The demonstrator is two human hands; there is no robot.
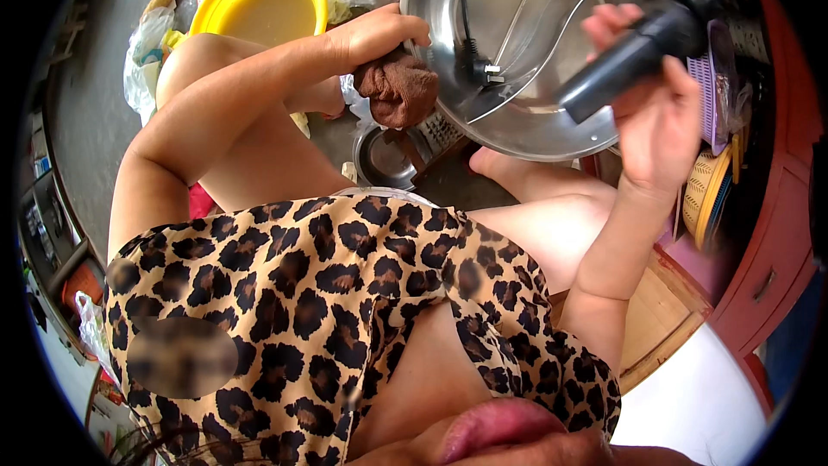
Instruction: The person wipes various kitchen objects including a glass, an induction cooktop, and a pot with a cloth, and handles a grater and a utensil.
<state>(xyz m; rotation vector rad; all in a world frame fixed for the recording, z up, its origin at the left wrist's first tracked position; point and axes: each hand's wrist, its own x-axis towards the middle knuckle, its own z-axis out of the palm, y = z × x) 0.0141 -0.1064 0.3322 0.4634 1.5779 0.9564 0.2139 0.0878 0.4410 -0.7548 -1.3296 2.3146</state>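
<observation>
My left hand (385, 35) grips a bunched brown cloth (398, 90) at the near left rim of a large round stainless-steel pan (517, 136). A curved metal divider splits this pan in two. A black power cord with a two-pin plug (482, 71) lies inside its left part. Above the pan's right side, my right hand (653, 97) holds a black cylindrical object (621, 61), tilted, its thumb and fingers on opposite sides. Motion blurs the far end of that object, so its exact kind is unclear.
A yellow basin (259, 0) of cloudy water and plastic bags (145, 58) stand on the floor at left. Between my legs is a small steel bowl (385, 158). Baskets (705, 197) and a red wooden cabinet (757, 239) stand close on the right.
</observation>
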